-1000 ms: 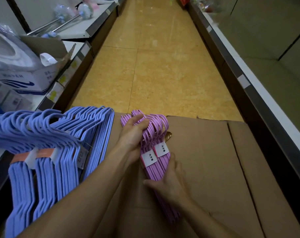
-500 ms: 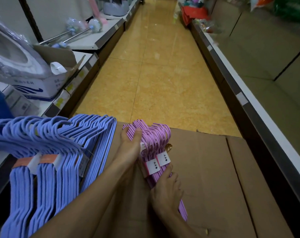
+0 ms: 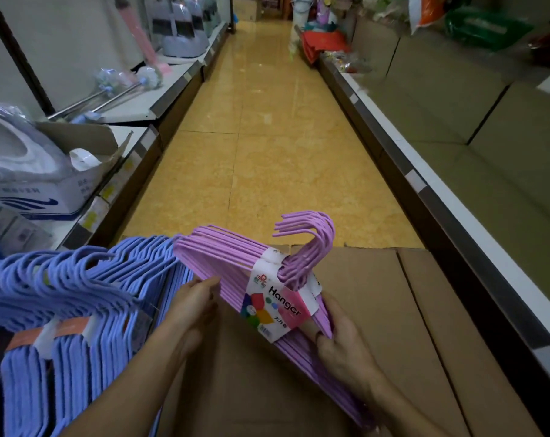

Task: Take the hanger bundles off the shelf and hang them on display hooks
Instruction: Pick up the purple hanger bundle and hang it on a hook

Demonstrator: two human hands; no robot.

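Note:
A pink hanger bundle (image 3: 236,266) with a "Hanger" label is lifted above the big cardboard box (image 3: 377,310), hooks pointing up and right. My left hand (image 3: 195,304) grips its left shoulder from below. My right hand (image 3: 343,345) holds its right shoulder, fingers curled round the bars. Several blue hanger bundles (image 3: 72,304) with orange labels lie at the left, partly over the box and the shelf edge.
A low shelf (image 3: 141,143) runs along the left with an opened carton (image 3: 47,187) and long-handled brushes (image 3: 110,93). The right-hand shelf (image 3: 425,190) has a white edge. The yellow tiled aisle floor (image 3: 261,146) lies ahead.
The pink bundle has been raised off the cardboard box and turned so its label faces me. Both hands shifted from its top onto its two shoulders. The view tilted up along the aisle.

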